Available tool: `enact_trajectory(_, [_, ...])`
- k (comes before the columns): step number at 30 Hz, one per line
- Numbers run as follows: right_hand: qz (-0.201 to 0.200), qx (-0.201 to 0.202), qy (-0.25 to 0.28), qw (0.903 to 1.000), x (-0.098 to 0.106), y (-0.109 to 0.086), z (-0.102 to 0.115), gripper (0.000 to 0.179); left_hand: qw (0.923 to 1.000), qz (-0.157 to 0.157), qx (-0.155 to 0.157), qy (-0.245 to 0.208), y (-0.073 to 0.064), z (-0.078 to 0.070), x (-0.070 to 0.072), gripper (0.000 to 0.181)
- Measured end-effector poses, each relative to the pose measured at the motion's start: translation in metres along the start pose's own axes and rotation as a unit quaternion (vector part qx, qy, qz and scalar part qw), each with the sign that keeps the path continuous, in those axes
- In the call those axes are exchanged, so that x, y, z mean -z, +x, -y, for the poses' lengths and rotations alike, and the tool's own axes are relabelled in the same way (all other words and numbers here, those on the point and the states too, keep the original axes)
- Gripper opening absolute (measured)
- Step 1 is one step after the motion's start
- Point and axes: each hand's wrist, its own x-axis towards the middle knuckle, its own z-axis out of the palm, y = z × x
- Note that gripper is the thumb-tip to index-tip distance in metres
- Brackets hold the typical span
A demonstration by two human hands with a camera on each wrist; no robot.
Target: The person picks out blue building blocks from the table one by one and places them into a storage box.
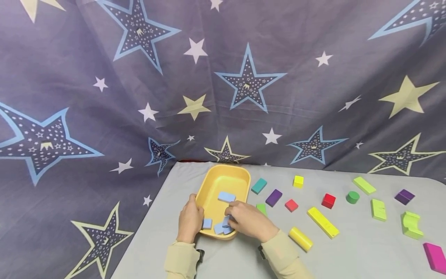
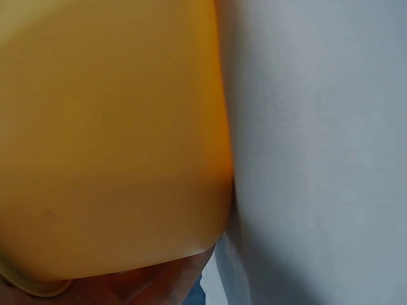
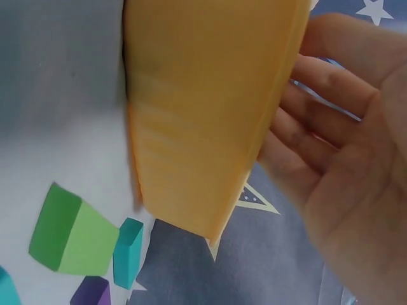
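A yellow tray lies on the table with several light blue blocks in it. My left hand grips the tray's left rim; in the left wrist view the tray wall hides most of that hand. My right hand reaches over the right rim, its bent fingers pinching a light blue block low in the tray. Another light blue block lies flat in the middle, and one more sits in the near left corner. In the right wrist view the tray wall hides the tips of the right hand.
Scattered right of the tray are a teal block, a purple block, a green block, a yellow cylinder, a long yellow block, red blocks and several others. A star-patterned cloth hangs behind the table.
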Motion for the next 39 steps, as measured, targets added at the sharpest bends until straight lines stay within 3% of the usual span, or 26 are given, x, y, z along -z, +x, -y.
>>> enact_trajectory(18, [-0.016, 0.014, 0.003, 0.9998, 0.015, -0.016, -0.001, 0.008, 0.9999, 0.008, -0.003, 0.010, 0.000, 0.002, 0.002, 0.038])
enact_trajectory(26, [-0.023, 0.002, 0.003, 0.9997, 0.023, -0.026, -0.001, 0.012, 0.9998, 0.014, -0.006, 0.009, 0.000, -0.002, 0.001, 0.039])
enact_trajectory(39, [-0.041, 0.002, -0.045, 0.9981, 0.034, -0.044, -0.008, 0.014, 0.9985, 0.034, -0.008, 0.042, 0.002, -0.006, 0.008, 0.041])
